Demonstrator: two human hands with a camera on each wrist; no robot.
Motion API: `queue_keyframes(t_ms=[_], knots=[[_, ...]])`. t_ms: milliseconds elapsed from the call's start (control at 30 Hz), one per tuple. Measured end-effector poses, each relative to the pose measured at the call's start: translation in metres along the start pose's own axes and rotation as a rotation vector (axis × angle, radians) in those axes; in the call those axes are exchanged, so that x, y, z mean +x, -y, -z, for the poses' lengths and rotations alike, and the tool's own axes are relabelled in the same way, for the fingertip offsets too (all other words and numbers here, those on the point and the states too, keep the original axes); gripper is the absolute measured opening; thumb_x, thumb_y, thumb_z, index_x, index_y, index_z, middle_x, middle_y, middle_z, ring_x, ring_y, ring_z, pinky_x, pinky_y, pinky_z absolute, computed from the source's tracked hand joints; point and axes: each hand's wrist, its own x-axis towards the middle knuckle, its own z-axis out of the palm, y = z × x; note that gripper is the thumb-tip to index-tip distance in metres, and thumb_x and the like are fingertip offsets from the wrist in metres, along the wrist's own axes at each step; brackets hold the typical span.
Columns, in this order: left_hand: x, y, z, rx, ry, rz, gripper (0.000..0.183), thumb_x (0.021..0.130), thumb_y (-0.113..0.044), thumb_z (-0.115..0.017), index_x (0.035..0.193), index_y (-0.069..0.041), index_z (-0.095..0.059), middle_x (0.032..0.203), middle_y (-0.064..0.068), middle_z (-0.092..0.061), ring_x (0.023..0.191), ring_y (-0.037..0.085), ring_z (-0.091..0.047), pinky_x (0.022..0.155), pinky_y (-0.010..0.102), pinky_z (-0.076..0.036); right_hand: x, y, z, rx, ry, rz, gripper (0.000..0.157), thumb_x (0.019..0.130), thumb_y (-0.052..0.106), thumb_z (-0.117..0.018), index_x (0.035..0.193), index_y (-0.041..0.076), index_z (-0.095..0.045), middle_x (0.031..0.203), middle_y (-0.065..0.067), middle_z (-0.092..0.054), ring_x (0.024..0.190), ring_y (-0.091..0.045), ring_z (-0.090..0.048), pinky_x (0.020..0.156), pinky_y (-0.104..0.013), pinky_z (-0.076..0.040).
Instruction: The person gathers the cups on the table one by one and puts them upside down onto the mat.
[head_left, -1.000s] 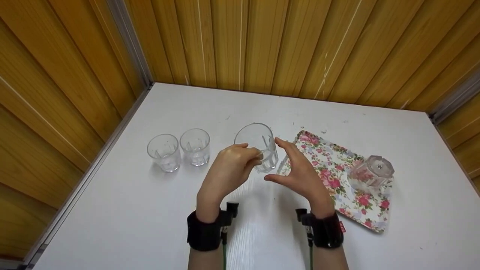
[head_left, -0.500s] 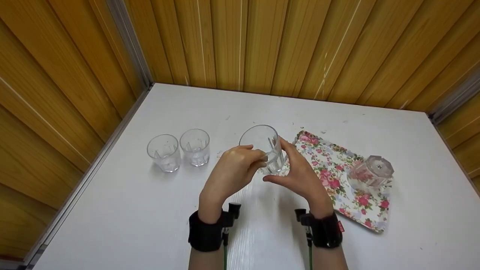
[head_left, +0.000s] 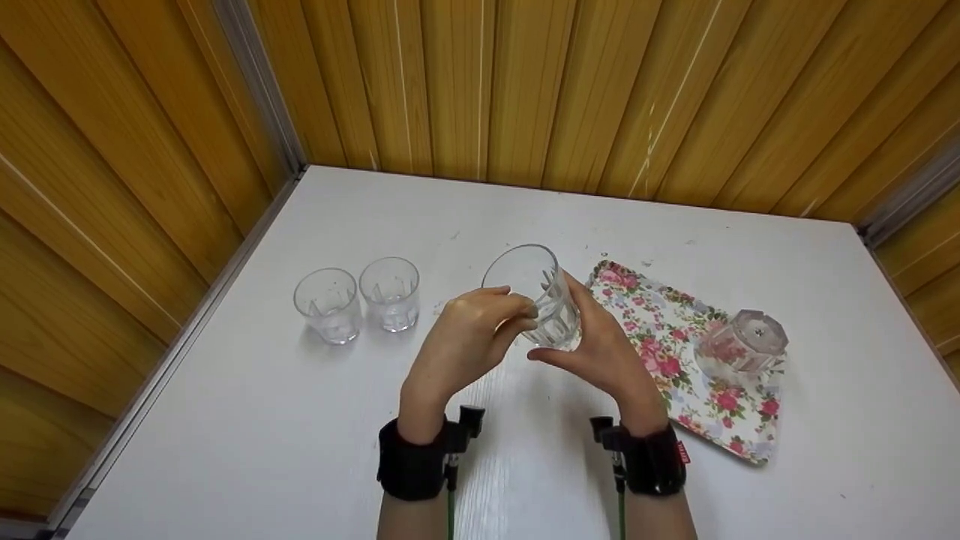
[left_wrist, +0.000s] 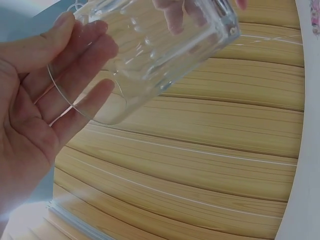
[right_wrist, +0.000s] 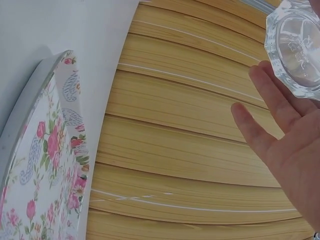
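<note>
On the white table (head_left: 225, 450) lies a floral tray (head_left: 720, 420), toward the right. Above the table's middle, the left hand (head_left: 463, 337) pinches a tilted glass (head_left: 546, 289) near its rim, and the right hand (head_left: 606, 351) grips its lower end. An upturned glass (head_left: 742, 345) sits on the tray; two upright glasses (head_left: 330, 309) stand left.

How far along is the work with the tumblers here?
Looks done: the inverted tumbler on the floral tray. In hand: a tilted tumbler, held near its rim by the left hand, the right hand around its base. Probably left, if they get the same treatment: two upright tumblers on the white table.
</note>
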Motion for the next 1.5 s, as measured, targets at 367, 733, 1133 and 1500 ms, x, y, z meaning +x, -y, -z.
queue_keyframes(t_ms=[367,733,1133,1500], knots=[[0.000,0.005,-0.003,-0.048,-0.041,0.002,0.007,0.087,-0.015,-0.061,0.082,-0.010,-0.062,0.076,-0.004,-0.063,0.070,0.008,-0.055,0.094,0.022,-0.041,-0.001,0.001,0.001,-0.014,0.009,-0.038,0.097,0.064,0.036,-0.081,0.142,0.016,-0.028,0.128,-0.004,-0.051,0.109,-0.018,-0.052,0.088,-0.040,-0.043],[-0.002,0.009,0.001,-0.063,-0.047,0.078,0.012,0.087,-0.022,-0.060,0.082,-0.011,-0.062,0.082,-0.003,-0.057,0.075,0.010,-0.052,0.066,0.018,-0.044,-0.002,0.000,0.006,0.009,-0.011,0.018,0.093,0.064,0.031,-0.082,0.141,0.021,-0.031,0.134,-0.002,-0.047,0.114,-0.019,-0.050,0.088,-0.043,-0.044],[-0.003,0.012,0.001,-0.050,-0.041,0.117,0.015,0.084,-0.025,-0.063,0.079,-0.012,-0.062,0.082,-0.004,-0.057,0.076,0.009,-0.051,0.066,0.018,-0.043,-0.007,0.003,0.015,-0.055,-0.030,-0.088,0.095,0.061,0.039,-0.082,0.140,0.027,-0.031,0.135,-0.008,-0.045,0.118,-0.026,-0.047,0.092,-0.050,-0.040],[-0.005,0.015,0.002,-0.049,-0.019,0.156,0.015,0.084,-0.027,-0.063,0.079,-0.013,-0.062,0.081,-0.006,-0.056,0.075,0.006,-0.049,0.065,0.018,-0.043,-0.009,0.002,0.023,0.001,-0.048,-0.033,0.090,0.064,0.026,-0.082,0.140,0.020,-0.033,0.138,-0.007,-0.043,0.123,-0.023,-0.042,0.097,-0.047,-0.035]])
